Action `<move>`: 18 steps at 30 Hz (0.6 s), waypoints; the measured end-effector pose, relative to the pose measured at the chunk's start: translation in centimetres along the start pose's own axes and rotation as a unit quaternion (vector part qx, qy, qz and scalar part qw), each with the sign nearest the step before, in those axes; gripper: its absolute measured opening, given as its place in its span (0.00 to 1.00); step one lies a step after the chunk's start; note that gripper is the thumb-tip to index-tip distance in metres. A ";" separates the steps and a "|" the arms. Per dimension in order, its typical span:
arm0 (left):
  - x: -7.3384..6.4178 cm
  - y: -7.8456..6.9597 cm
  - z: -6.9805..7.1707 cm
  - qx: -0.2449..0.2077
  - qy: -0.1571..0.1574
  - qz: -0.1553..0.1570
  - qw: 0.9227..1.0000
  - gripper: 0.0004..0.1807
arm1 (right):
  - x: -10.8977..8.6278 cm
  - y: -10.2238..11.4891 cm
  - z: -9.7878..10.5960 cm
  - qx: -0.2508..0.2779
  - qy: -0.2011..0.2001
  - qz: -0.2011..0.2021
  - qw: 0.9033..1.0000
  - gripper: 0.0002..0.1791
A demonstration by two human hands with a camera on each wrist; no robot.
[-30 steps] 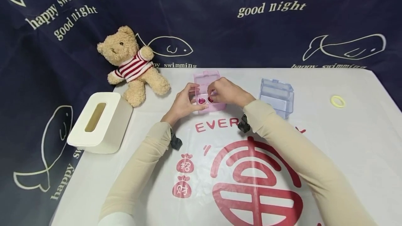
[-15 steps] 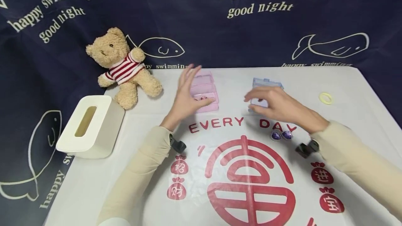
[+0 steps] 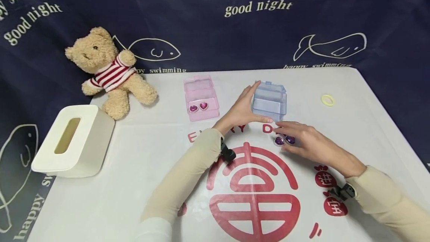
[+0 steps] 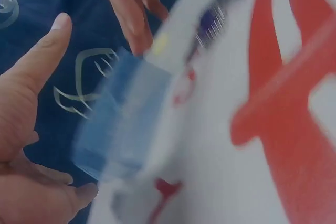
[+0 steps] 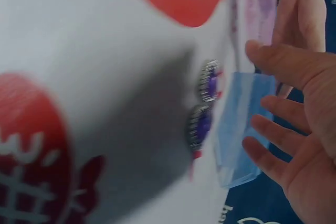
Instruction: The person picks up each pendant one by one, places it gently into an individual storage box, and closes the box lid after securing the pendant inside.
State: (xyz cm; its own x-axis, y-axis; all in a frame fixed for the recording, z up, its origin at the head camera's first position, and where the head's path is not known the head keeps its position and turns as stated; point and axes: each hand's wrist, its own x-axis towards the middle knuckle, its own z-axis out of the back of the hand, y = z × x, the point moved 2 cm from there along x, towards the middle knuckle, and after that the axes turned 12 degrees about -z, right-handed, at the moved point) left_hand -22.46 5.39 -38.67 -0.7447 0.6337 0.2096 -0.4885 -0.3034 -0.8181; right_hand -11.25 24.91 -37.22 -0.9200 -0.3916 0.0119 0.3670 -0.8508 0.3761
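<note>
Far to the left of the left hand, the white box (image 3: 91, 143) is standing, and the bear (image 3: 109, 73) is sitting just behind it; both are probably being kept out of the hands' way. Nearer on that same side, the pink box (image 3: 202, 94) is lying with its lid folded back, and two pink gems (image 3: 203, 105) are resting inside, side by side. The left hand (image 3: 239, 112) is keeping a wide grip, its thumb before and its fingers along the left side of the blue box (image 3: 269, 101), perhaps for steadying it; I cannot tell if they are touching. This box is also lying open, likely so that its inside stays reachable. Just before it, on the table (image 3: 134, 182), two purple gems (image 3: 279, 140) are sitting between the thumb and forefinger of the right hand (image 3: 311, 145), which are still standing apart and holding nothing. Beyond the right hand, the yellow ring (image 3: 322, 99) is lying alone. Compared with half a second ago, the left hand is no longer reaching over the pink box but is framing the blue one, and the right hand is no longer covering the blue box but is lowering toward the purple gems.
</note>
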 end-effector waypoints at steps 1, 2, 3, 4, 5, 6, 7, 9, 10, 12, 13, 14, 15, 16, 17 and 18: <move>0.4 0.4 -0.4 0.005 0.003 0.003 1.000 0.68 | -0.1 -0.3 -0.3 0.001 0.004 -0.004 1.000 0.31; 0.8 0.8 -0.7 0.008 0.004 0.006 1.000 0.69 | -0.1 -0.6 -0.5 0.001 0.010 -0.010 1.000 0.31; 1.1 1.2 -1.0 0.010 0.005 0.011 1.000 0.69 | -0.1 -0.8 -0.8 0.002 0.015 -0.014 1.000 0.31; 1.3 1.5 -1.2 0.011 0.006 0.016 1.000 0.69 | 0.0 -1.0 -1.0 0.004 0.021 -0.017 1.000 0.31; 1.5 1.8 -1.3 0.012 0.007 0.023 1.000 0.69 | 0.1 -1.1 -1.3 0.005 0.027 -0.020 0.999 0.30; 1.6 2.1 -1.4 0.015 0.007 0.030 0.999 0.68 | 0.2 -1.2 -1.5 0.006 0.031 -0.021 0.999 0.30; 1.7 2.3 -1.5 0.015 0.006 0.035 0.999 0.67 | 0.3 -1.3 -1.6 0.008 0.034 -0.023 0.999 0.29; 1.9 2.7 -1.7 0.013 0.000 0.044 0.999 0.64 | 0.3 -1.4 -1.9 0.006 0.038 -0.022 0.999 0.28; 2.0 2.8 -1.8 0.014 -0.003 0.046 0.999 0.63 | 0.3 -1.4 -2.0 0.005 0.037 -0.019 0.999 0.27; 2.0 3.0 -1.9 0.024 -0.012 0.046 0.999 0.59 | 0.2 -1.5 -2.1 0.001 0.031 -0.011 0.999 0.24; 2.0 3.1 -1.9 0.031 -0.016 0.044 0.998 0.58 | 0.2 -1.5 -2.1 -0.003 0.027 -0.008 1.000 0.23; 2.0 3.2 -2.0 0.041 -0.019 0.043 0.998 0.57 | 0.1 -1.6 -2.1 -0.006 0.022 -0.003 1.000 0.21; 2.0 3.2 -2.0 0.051 -0.022 0.040 0.998 0.57 | 0.1 -1.6 -2.1 -0.010 0.016 0.001 1.000 0.20; 2.0 3.3 -2.0 0.060 -0.024 0.038 0.997 0.57 | 0.0 -1.7 -2.1 -0.011 0.011 0.004 1.000 0.19; 2.0 3.3 -2.1 0.067 -0.024 0.036 0.997 0.57 | -0.1 -1.8 -2.0 -0.013 0.005 0.006 1.000 0.19; 1.9 3.3 -2.1 0.071 -0.024 0.032 0.997 0.56 | -0.1 -1.8 -2.0 -0.014 0.000 0.008 1.000 0.18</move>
State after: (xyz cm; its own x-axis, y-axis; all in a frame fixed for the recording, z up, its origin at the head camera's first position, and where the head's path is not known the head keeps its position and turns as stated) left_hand -24.57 7.12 -42.11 -0.7956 0.5764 0.1867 -0.4959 -0.4425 -0.7471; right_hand -11.52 25.80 -39.79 -0.9142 -0.4049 0.0178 0.3851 -0.8543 0.3491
